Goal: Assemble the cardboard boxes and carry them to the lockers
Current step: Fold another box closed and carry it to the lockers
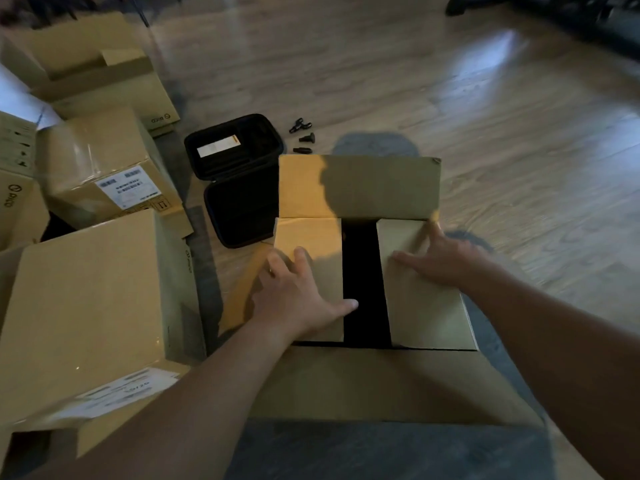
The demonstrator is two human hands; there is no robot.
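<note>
A wood-plank floor lay bare beyond the cardboard box, while sealed cartons crowded its left edge. The box sat on the floor directly before the person, its far and near flaps spread outward. The left hand and right hand each pressed flat, fingers straight, on a side flap, leaving a dark gap between the flaps whose depth could not be seen. An open black case touched the box's far-left corner; small black parts lay near it. One carton read "PICO"; shipping-label print was too small to read.
</note>
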